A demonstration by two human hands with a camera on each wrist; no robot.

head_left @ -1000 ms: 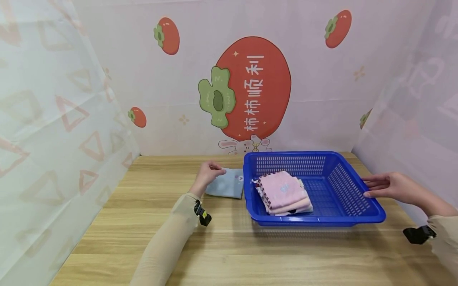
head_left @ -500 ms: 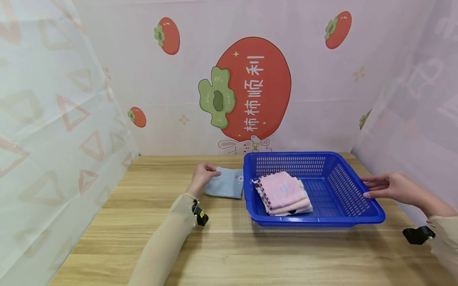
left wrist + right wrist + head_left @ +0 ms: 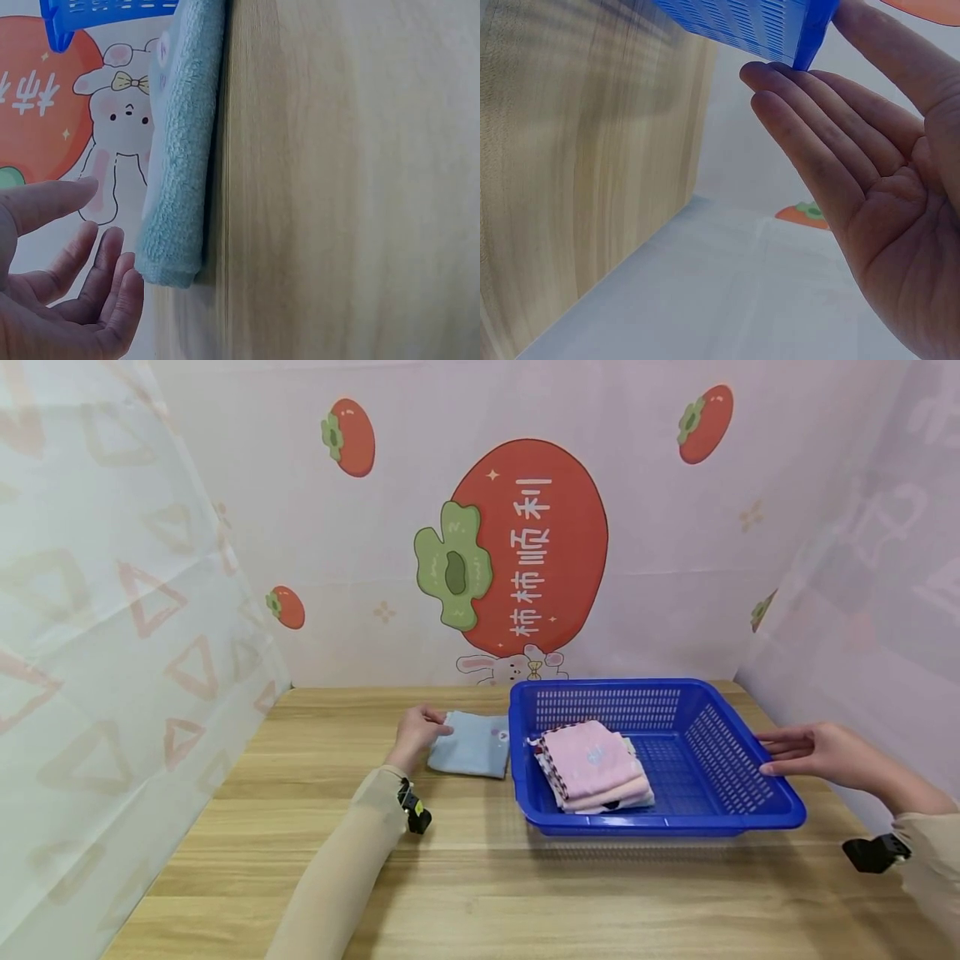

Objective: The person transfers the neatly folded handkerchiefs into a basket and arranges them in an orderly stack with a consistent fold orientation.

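Observation:
A folded light blue towel (image 3: pixel 471 745) lies on the table, left of the blue plastic basket (image 3: pixel 663 821). My left hand (image 3: pixel 417 732) is at the towel's left end. In the left wrist view the thumb and loosely bent fingers (image 3: pixel 97 262) stand apart with nothing between them, fingertips right at the towel's end. At the basket's right side, my right hand (image 3: pixel 825 756) holds the rim between the thumb and nearly straight fingers. Inside the basket, toward its left, sits a stack of folded towels with a pink towel (image 3: pixel 592 758) on top.
The wooden table (image 3: pixel 480 902) reaches back to a white backdrop (image 3: pixel 660 543) with persimmon prints. White sheets stand along its left and right sides. The basket's right wall is near the right sheet (image 3: pixel 862 635).
My left hand has drawn back a little to the left, off the top of the blue towel, uncovering more of it. My right hand and the basket have stayed in place.

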